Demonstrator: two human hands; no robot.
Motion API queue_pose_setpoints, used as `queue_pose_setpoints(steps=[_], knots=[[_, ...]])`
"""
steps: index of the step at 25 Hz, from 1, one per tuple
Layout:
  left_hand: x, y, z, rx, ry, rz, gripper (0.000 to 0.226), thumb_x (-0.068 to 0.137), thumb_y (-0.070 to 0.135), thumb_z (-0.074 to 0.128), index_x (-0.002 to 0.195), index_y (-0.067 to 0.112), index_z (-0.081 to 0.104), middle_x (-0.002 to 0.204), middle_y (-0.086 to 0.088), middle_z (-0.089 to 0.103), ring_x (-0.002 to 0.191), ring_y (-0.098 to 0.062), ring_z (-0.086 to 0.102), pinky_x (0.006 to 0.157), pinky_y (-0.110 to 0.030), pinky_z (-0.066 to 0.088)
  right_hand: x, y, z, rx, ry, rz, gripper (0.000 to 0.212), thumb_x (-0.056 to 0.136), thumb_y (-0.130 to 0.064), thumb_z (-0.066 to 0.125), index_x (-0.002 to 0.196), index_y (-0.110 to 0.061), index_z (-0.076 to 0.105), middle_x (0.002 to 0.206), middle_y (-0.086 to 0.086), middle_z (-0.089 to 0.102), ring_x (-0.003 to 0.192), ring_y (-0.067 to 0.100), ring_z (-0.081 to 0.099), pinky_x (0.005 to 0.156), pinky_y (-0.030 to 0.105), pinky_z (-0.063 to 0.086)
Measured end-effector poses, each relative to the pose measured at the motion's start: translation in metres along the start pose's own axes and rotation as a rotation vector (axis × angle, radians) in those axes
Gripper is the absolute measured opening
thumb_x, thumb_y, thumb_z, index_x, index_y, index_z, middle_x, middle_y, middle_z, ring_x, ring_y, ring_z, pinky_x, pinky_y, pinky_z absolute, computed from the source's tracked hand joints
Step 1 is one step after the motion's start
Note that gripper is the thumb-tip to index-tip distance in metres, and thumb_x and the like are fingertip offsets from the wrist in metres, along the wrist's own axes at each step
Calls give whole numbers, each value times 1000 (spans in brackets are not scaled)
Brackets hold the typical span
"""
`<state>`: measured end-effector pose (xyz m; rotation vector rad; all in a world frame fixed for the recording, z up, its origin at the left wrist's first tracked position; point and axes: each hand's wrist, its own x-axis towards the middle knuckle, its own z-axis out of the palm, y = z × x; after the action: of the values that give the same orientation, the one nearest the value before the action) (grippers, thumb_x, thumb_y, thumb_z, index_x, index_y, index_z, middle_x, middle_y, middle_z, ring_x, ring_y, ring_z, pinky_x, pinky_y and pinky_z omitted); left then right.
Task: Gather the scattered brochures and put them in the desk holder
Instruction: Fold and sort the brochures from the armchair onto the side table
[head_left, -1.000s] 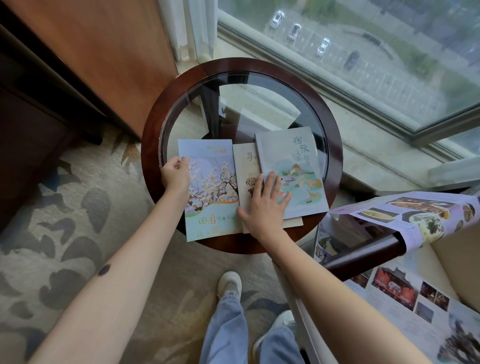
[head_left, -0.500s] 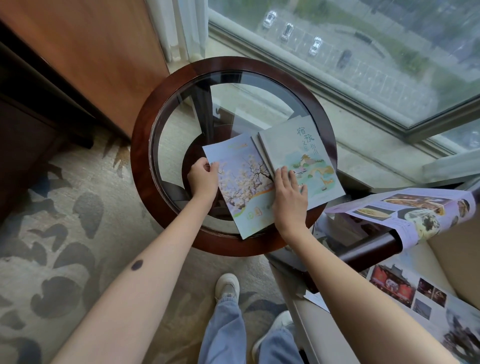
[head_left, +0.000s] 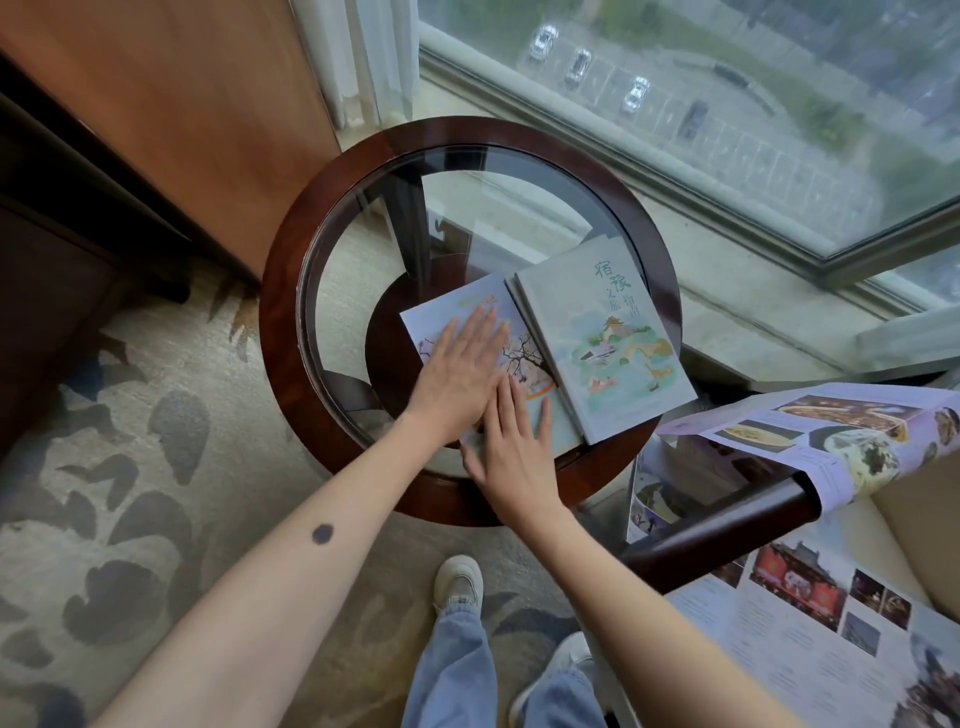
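Observation:
Two brochures lie side by side on the round glass table (head_left: 291, 291). The blossom-tree brochure (head_left: 447, 312) is on the left. The pale green brochure with Chinese lettering (head_left: 608, 332) partly overlaps its right edge. My left hand (head_left: 462, 369) lies flat, fingers spread, on the blossom-tree brochure. My right hand (head_left: 514, 447) rests flat on that brochure's near end, at the table's front rim. A third brochure seen earlier is hidden. No desk holder is in view.
A large unfolded photo leaflet (head_left: 831, 431) hangs over a dark wooden chair arm (head_left: 727, 530) at right. A second printed sheet (head_left: 831, 629) lies on the cream seat. A wooden cabinet (head_left: 156, 130) stands left, a window (head_left: 727, 104) behind. My feet (head_left: 457, 582) stand on patterned carpet.
The blossom-tree brochure slid right over the middle brochure, next to the green one. My left hand moved from its left edge onto its cover. My right hand shifted to its near end.

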<state>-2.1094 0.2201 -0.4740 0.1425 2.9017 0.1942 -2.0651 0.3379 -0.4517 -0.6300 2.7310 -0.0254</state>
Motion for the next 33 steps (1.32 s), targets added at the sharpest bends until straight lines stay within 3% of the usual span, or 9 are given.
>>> queue_pose_setpoints(steps=[4,8,13,17,19,22,26,29,33], knots=[[18,-15,10,69,-20,73,58,100,41,11,145,15,-14,158,-6,-11,145,-21,-11,115,-41,-10,2,4,14,-91,-65,27,74,91,-56,18,145,-5,23,154,13,23,143,26,21,112,58,21],[28,-46,6,14,57,-225,59,99,42,11,146,13,-10,157,-6,-10,145,-21,-7,116,-40,-5,2,4,17,-60,-100,7,74,91,-57,10,146,-8,3,157,10,2,145,25,0,113,59,2],[29,-36,-3,-6,56,-279,58,100,35,18,147,9,-3,158,-10,-3,146,-22,-5,117,-41,-5,7,10,11,37,-168,-40,74,95,-57,16,143,-12,-18,152,5,-24,142,22,-23,111,53,-18],[31,-2,-32,-212,152,-187,49,100,20,28,144,2,19,150,-17,27,142,-28,20,117,-39,12,16,23,-21,271,-99,-73,61,98,-44,28,148,-12,15,158,9,13,146,22,10,117,46,5],[26,32,-49,-436,212,-162,41,99,16,31,137,5,37,135,-15,47,128,-28,39,108,-38,29,14,39,-47,399,34,-34,47,97,-33,36,140,-11,34,145,11,37,135,26,33,111,41,23],[18,89,-73,-724,265,-196,33,99,16,33,126,10,51,124,-8,56,116,-23,49,94,-34,40,1,75,-82,580,195,56,34,93,-17,44,125,-10,51,122,9,57,111,27,53,93,39,40],[10,175,-98,-866,236,-132,26,95,10,39,114,7,57,112,-10,61,106,-23,55,90,-34,43,-51,156,-118,919,428,298,30,88,-6,43,108,-12,63,100,7,68,92,22,64,83,31,47],[-17,246,-105,-862,248,37,24,90,4,43,104,5,62,101,-12,65,96,-24,59,86,-31,43,-112,229,-119,957,618,492,28,84,-9,41,95,-20,65,81,-4,67,76,15,63,71,22,47],[-60,334,-70,-781,49,313,22,84,4,46,98,5,64,92,-11,66,89,-25,60,82,-30,44,-192,301,-64,950,517,881,27,88,-4,41,94,-14,66,87,7,69,80,26,63,65,26,40]])
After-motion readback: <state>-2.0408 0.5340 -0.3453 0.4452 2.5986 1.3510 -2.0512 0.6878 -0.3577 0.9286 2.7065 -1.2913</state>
